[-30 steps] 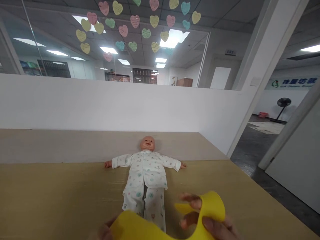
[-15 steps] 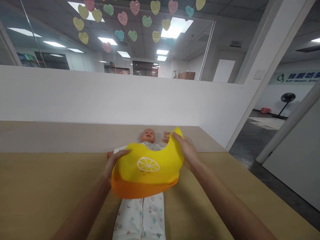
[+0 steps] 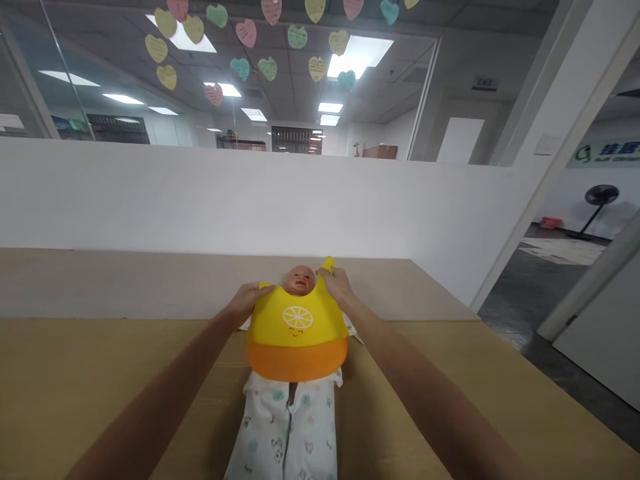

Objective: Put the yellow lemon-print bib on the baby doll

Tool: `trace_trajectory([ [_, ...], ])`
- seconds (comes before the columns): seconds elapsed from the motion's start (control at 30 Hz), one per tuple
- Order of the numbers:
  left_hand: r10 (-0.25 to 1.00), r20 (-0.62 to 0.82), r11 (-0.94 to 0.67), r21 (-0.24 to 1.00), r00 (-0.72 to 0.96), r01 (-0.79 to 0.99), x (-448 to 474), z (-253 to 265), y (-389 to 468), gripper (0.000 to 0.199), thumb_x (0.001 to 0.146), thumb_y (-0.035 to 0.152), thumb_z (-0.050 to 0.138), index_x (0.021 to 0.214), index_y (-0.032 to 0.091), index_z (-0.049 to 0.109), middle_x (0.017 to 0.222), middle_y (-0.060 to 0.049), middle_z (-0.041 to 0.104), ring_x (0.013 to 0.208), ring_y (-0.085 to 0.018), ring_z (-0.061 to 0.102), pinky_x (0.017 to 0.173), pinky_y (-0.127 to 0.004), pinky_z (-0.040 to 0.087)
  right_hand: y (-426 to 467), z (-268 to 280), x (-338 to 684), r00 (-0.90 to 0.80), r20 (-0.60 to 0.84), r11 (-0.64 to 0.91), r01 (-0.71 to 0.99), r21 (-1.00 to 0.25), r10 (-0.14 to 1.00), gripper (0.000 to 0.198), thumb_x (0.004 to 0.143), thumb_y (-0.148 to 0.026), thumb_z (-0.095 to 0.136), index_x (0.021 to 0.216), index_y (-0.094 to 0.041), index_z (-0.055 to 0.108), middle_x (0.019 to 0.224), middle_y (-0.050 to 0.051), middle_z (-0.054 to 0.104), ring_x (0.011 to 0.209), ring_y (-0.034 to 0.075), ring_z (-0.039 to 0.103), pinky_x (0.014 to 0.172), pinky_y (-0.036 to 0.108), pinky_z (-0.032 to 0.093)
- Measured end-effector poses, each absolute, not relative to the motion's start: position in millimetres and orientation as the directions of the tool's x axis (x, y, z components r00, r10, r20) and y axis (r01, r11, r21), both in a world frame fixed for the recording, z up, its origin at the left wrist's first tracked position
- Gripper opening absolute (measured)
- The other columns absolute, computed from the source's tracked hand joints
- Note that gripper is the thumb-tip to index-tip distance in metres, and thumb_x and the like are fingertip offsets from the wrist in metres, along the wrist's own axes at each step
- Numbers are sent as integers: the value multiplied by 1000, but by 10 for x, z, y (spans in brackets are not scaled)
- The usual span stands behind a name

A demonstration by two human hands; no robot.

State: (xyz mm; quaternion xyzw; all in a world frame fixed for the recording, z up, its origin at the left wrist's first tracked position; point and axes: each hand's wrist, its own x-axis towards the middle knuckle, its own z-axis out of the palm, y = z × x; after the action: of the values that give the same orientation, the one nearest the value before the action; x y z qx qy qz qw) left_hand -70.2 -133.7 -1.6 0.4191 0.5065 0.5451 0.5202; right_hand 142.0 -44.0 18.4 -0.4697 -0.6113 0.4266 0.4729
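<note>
A yellow baby bib (image 3: 297, 333) with an orange catch pocket and a lemon-slice print is spread over the chest of a baby doll (image 3: 300, 280). My left hand (image 3: 246, 298) pinches the bib's upper left strap, and my right hand (image 3: 338, 283) grips the upper right strap, whose tip sticks up above my fingers. The doll's head shows in the bib's neck opening. It lies on its back in white printed clothes (image 3: 285, 427), their legs stretched towards me. The bib hides the doll's torso and most of its arms.
The doll lies on a wooden table (image 3: 125, 373) with a grey strip (image 3: 150, 283) along its back. Behind stands a low white wall (image 3: 250, 200) with glass and heart-shaped notes above. To the right are a doorway, a door (image 3: 605, 333) and a standing fan (image 3: 601, 195).
Both hands have moved the bib away from me and lowered it over the doll's chest. It is now level and centred below the doll's head, where before it was tilted and nearer.
</note>
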Motion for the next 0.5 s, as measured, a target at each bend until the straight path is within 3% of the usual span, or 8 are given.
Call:
trace_trajectory([
  [0.1,988,-83,65,989,-132,-133,-759,-123,-1098,26,59,32,76,72,11,68,67,-6,70,57,-16,61,56,-25,44,-192,-30,1396,-74,187,198,185,-963,980,17,69,-33,55,71,-18,63,59,0,59,63,19,55,57,26,41],
  [0.2,984,-98,76,987,-151,-144,-778,-236,-916,20,58,26,73,70,12,67,63,-4,68,54,-16,60,54,-26,43,-9,-254,1392,-43,144,148,93,-985,989,13,66,-31,59,69,-18,62,62,1,60,66,19,56,60,26,42],
  [0.5,959,-240,191,939,-148,-287,-767,-600,-521,12,57,20,58,68,15,61,57,-2,65,51,-16,60,51,-26,47,202,-831,1229,-58,-25,-34,-168,-985,998,12,64,-28,55,67,-17,57,50,-2,55,47,15,52,46,24,39],
])
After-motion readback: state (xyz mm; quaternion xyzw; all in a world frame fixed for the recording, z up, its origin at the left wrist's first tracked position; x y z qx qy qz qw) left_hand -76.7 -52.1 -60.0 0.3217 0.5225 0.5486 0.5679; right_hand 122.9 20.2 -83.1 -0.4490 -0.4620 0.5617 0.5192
